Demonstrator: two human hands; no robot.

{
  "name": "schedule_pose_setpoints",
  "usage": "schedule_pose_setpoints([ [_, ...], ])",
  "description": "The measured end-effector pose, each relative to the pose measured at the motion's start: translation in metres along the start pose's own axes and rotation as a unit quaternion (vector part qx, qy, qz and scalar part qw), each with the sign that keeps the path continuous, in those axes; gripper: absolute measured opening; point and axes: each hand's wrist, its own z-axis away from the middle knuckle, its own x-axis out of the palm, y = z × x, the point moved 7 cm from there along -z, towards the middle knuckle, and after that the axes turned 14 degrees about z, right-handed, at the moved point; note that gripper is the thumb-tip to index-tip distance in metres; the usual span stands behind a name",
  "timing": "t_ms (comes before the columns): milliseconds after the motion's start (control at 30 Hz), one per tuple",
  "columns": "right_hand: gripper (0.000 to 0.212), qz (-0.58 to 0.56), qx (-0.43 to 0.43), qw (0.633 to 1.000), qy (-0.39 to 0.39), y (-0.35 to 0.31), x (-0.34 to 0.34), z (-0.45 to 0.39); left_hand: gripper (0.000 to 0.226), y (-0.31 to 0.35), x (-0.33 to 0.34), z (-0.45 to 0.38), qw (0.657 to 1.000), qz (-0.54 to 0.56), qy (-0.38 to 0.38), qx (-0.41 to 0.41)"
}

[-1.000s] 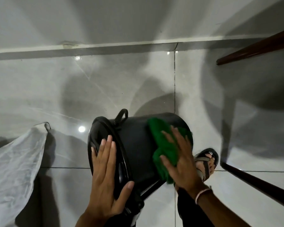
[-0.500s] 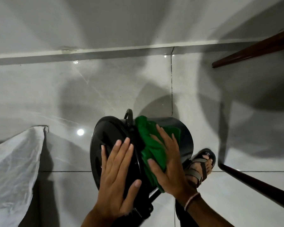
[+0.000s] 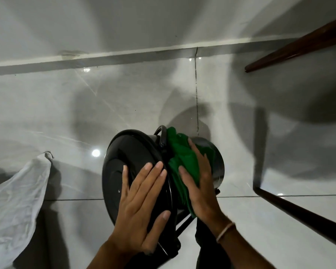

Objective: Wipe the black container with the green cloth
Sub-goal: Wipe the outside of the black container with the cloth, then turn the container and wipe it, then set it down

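Note:
The black container (image 3: 122, 162) lies tipped on its side over the tiled floor, its lidded top facing left and its base to the right. My left hand (image 3: 142, 206) rests flat on the lid with fingers spread, steadying it. My right hand (image 3: 200, 183) presses the green cloth (image 3: 182, 158) against the container's side wall, right beside the lid rim and the handle (image 3: 162, 135). The cloth covers most of the wall; a strip of the shiny base end (image 3: 217, 164) shows beyond it.
A white cloth (image 3: 14, 206) lies on the floor at the left. Dark wooden furniture legs (image 3: 299, 47) (image 3: 299, 212) stand at the right. A white wall (image 3: 124, 22) and baseboard run across the back. My dark trouser leg (image 3: 204, 249) is below the container.
My right hand has slid the green cloth leftward along the container's wall, from the base end to beside the lid rim. The lid has turned more toward me; my left hand stays on it.

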Motion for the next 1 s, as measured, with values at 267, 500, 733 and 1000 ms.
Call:
schedule_pose_setpoints([
  [267,0.047,-0.034,0.236,0.971,0.023,0.068,-0.038,-0.057,0.067,-0.002,0.000,-0.003,1.000,-0.006,-0.007,-0.008],
  [500,0.059,0.095,-0.107,0.990,0.016,-0.057,0.016,-0.004,0.064,-0.025,-0.030,-0.019,0.995,0.028,0.046,-0.086],
  [733,0.054,-0.024,0.191,0.976,0.102,0.077,-0.023,0.008,0.049,-0.012,-0.032,-0.020,0.995,-0.083,0.011,-0.053],
  [1000,0.041,-0.445,0.297,0.825,0.181,0.069,-0.105,-0.030,0.043,0.011,-0.014,-0.113,0.990,-0.128,-0.060,-0.008],
])
